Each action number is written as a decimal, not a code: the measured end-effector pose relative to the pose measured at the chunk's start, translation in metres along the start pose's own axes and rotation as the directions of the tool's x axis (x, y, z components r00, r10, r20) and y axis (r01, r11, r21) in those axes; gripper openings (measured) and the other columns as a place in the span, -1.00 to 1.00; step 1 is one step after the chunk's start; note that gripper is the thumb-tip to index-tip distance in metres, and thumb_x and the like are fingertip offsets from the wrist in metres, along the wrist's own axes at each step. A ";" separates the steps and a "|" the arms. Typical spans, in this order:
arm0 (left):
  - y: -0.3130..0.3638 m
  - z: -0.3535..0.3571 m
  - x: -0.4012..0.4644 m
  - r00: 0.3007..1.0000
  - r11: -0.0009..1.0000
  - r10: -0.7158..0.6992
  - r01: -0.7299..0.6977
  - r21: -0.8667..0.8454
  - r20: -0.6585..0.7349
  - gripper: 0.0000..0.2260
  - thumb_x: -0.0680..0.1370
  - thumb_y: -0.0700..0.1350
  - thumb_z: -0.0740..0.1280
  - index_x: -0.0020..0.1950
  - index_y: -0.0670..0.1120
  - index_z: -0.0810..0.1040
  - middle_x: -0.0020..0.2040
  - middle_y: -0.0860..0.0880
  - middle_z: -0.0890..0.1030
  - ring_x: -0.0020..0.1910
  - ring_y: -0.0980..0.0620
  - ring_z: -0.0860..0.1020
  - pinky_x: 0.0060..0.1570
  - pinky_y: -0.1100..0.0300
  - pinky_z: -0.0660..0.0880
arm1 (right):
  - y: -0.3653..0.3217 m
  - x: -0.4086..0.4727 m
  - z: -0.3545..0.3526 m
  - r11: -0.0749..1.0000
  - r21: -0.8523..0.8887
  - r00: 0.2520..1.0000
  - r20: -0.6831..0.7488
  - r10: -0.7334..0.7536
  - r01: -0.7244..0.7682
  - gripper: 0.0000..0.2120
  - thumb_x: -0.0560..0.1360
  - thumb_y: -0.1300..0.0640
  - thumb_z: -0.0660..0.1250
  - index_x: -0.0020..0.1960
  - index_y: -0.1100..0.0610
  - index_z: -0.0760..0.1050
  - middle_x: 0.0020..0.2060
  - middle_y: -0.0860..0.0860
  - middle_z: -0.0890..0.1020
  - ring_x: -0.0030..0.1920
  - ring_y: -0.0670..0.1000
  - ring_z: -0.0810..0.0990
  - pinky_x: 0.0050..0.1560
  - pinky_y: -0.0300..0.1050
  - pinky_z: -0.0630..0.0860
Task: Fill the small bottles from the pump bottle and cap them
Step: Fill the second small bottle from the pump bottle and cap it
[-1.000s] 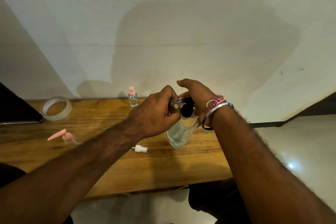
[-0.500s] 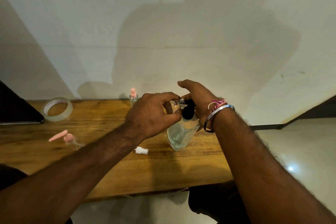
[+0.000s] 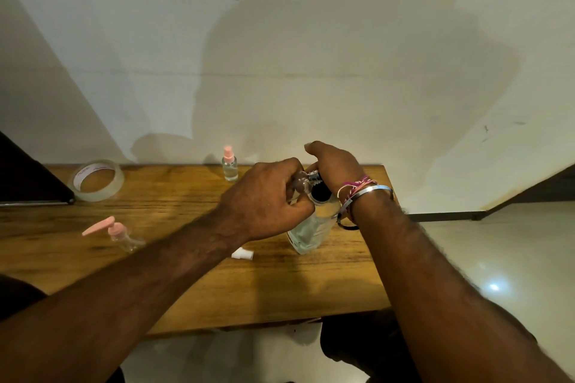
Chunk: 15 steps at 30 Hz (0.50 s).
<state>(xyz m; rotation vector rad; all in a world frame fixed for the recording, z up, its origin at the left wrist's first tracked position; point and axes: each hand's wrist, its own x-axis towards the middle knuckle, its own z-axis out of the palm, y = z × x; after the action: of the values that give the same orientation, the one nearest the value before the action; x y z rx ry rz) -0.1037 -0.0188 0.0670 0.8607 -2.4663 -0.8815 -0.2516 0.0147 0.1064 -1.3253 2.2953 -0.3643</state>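
1. Large clear bottle [image 3: 311,232] stands tilted on the wooden table [image 3: 280,289], right of middle.
2. Left hand [image 3: 264,199] curled round a small clear bottle [image 3: 297,186], held at the big bottle's black top.
3. Right hand [image 3: 336,165] fingers curled over that top.
4. White cap [image 3: 242,254] lies just left of the base.
5. Pink-capped spray bottle [image 3: 229,165] stands at the back; pink pump bottle [image 3: 119,235] lies left; tape roll [image 3: 97,179] far left.
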 end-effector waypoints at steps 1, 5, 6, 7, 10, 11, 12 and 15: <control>0.000 0.001 0.000 1.000 1.000 0.001 -0.001 0.006 0.003 -0.76 0.48 0.01 0.42 -0.23 0.13 0.35 -0.37 0.12 0.47 -0.39 0.14 0.44 -0.36 0.21 0.35 | 0.000 -0.001 0.000 0.999 0.029 0.999 0.013 0.035 -0.036 -0.63 0.69 0.24 0.06 0.47 0.19 0.36 0.32 0.22 0.53 0.30 0.24 0.51 0.22 -0.04 0.44; 0.000 0.003 0.000 1.000 1.000 -0.004 0.004 0.017 0.012 -0.76 0.47 0.03 0.40 -0.24 0.13 0.33 -0.38 0.12 0.45 -0.38 0.14 0.43 -0.34 0.18 0.38 | 0.003 -0.002 0.006 1.000 -0.008 0.999 0.021 0.028 -0.028 -0.64 0.63 0.30 0.18 0.41 0.24 0.41 0.22 0.24 0.60 0.23 0.27 0.56 0.25 0.06 0.50; 0.000 0.004 0.000 1.000 1.000 -0.006 0.006 0.014 0.010 -0.77 0.47 0.03 0.39 -0.24 0.13 0.34 -0.38 0.12 0.45 -0.38 0.14 0.43 -0.34 0.18 0.39 | 0.003 -0.001 0.008 0.999 -0.010 0.999 0.023 0.030 -0.030 -0.63 0.59 0.33 0.24 0.39 0.25 0.42 0.19 0.23 0.62 0.21 0.26 0.57 0.24 0.07 0.51; 0.000 0.004 0.000 1.000 1.000 -0.008 0.008 0.012 0.008 -0.78 0.47 0.03 0.39 -0.24 0.13 0.34 -0.38 0.12 0.45 -0.38 0.14 0.43 -0.34 0.18 0.39 | 0.003 -0.002 0.008 0.999 -0.006 0.999 0.028 0.040 -0.040 -0.63 0.57 0.35 0.27 0.37 0.26 0.43 0.17 0.23 0.64 0.19 0.26 0.59 0.23 0.08 0.52; -0.001 0.004 0.000 1.000 1.000 -0.004 0.003 0.010 0.008 -0.81 0.50 0.02 0.40 -0.18 0.10 0.39 -0.35 0.11 0.48 -0.36 0.12 0.47 -0.35 0.12 0.45 | 0.002 -0.001 0.004 0.981 0.159 0.994 0.032 0.107 -0.111 -0.63 0.61 0.32 0.22 0.41 0.23 0.41 0.23 0.22 0.60 0.23 0.26 0.56 0.25 0.03 0.50; -0.001 0.003 0.000 1.000 1.000 0.003 -0.003 0.004 0.009 -0.84 0.51 0.02 0.41 -0.13 0.07 0.43 -0.33 0.09 0.51 -0.34 0.09 0.49 -0.35 0.07 0.48 | 0.001 -0.002 0.001 0.970 0.215 0.993 0.037 0.110 -0.115 -0.66 0.65 0.25 0.17 0.41 0.20 0.43 0.26 0.21 0.58 0.25 0.25 0.55 0.25 0.01 0.49; -0.001 0.002 0.000 1.000 1.000 0.013 -0.013 -0.010 0.007 -0.84 0.52 0.02 0.41 -0.06 0.05 0.44 -0.32 0.07 0.52 -0.34 0.08 0.50 -0.34 0.04 0.49 | -0.001 -0.003 -0.003 0.949 0.293 0.993 0.036 0.111 -0.117 -0.70 0.68 0.15 0.14 0.35 0.15 0.49 0.26 0.20 0.58 0.25 0.23 0.55 0.25 0.00 0.46; -0.002 -0.002 -0.002 0.998 0.996 0.055 -0.054 -0.074 0.011 -0.76 0.55 0.01 0.43 0.11 0.04 0.41 -0.34 0.05 0.50 -0.38 0.11 0.44 -0.39 0.12 0.40 | -0.003 -0.010 -0.010 0.794 0.559 0.971 0.132 0.201 -0.240 -0.69 0.61 -0.18 0.19 -0.05 -0.01 0.57 0.07 0.11 0.66 0.06 0.13 0.64 0.22 0.05 0.51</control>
<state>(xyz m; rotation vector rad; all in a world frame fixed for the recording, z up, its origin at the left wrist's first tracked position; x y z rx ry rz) -0.1004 -0.0198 0.0667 0.7610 -2.4405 -0.9548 -0.2505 0.0221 0.1191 -0.7421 2.0166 -0.8386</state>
